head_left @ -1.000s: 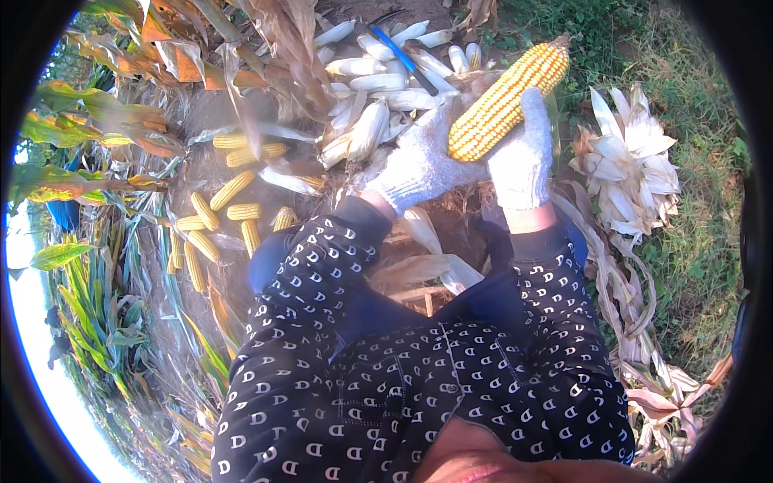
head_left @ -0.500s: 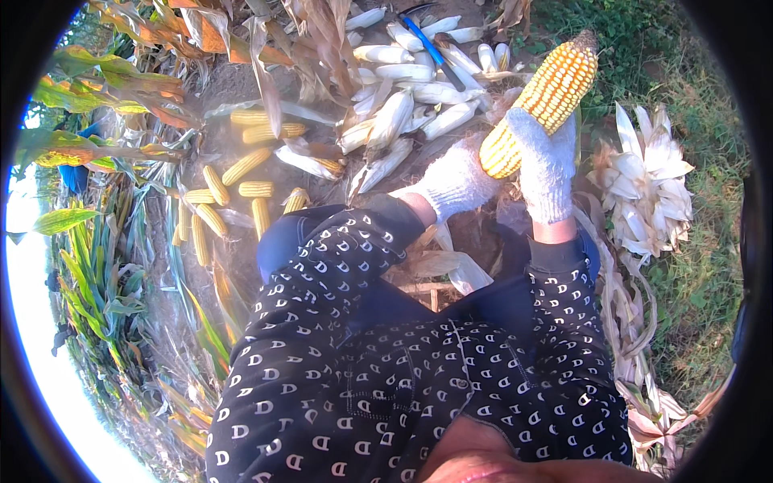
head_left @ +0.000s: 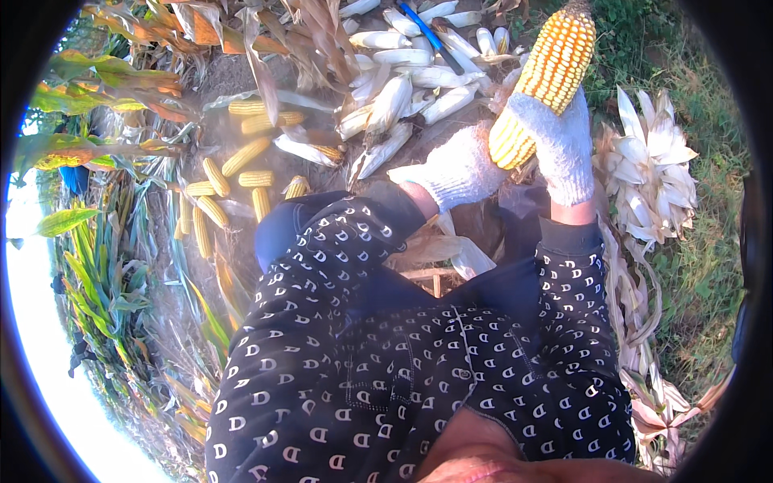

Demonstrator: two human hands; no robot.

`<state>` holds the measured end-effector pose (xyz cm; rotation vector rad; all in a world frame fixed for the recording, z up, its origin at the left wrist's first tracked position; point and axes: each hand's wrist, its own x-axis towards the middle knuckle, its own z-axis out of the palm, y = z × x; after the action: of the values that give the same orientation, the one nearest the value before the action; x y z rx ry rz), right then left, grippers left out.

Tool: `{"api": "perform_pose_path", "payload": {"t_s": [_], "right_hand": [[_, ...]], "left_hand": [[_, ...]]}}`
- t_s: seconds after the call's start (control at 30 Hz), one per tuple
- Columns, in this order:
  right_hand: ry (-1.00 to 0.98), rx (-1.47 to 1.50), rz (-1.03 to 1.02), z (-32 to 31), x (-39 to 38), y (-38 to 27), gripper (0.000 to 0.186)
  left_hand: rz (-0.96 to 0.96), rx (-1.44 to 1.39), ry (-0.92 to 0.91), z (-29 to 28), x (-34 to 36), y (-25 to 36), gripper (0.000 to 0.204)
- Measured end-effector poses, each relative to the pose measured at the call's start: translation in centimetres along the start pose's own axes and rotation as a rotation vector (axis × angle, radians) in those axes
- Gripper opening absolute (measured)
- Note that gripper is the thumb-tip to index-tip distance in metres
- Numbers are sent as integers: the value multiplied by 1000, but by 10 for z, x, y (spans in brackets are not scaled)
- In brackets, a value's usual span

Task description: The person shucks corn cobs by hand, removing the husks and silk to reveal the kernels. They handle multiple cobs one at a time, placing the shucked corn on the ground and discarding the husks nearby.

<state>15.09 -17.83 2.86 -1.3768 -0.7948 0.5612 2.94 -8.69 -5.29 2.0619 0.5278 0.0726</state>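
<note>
A large husked ear of corn (head_left: 555, 60), its yellow kernels bare, tilts up and to the right in front of me. My right hand (head_left: 560, 141), in a white knitted glove, is closed around its lower half. Against the cob's lower left end presses my left hand (head_left: 463, 169), gloved alike and curled. Its fingers lie mostly behind the cob, so what they grip is hidden. Below the hands, dry husk (head_left: 467, 258) lies between my knees.
Several bare yellow cobs (head_left: 245, 157) lie on the soil at left. Ears in pale husk (head_left: 403, 56) are heaped ahead, with a blue-handled tool (head_left: 427, 32) on top. A bunch of empty husks (head_left: 648, 173) sits on the grass at right. Dry stalks (head_left: 121, 80) stand at far left.
My right hand has shifted slightly right with the ear of corn, which now stands a little steeper. My left hand stays at the cob's lower end. The whole view has tilted slightly.
</note>
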Motion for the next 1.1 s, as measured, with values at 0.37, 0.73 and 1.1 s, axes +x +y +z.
{"api": "perform_pose_path", "payload": {"t_s": [0.37,0.73,1.1], "right_hand": [[-47,430,525,17,6,50,47],[-282,560,410,17,7,60,71],[-48,501,404,-2,14,44,50]], "left_hand": [[354,130,-543,8,-22,-5,39],[-64,-862,253,-53,-3,-18,68],[23,-1866,1057,-264,-80,-126,56]]}}
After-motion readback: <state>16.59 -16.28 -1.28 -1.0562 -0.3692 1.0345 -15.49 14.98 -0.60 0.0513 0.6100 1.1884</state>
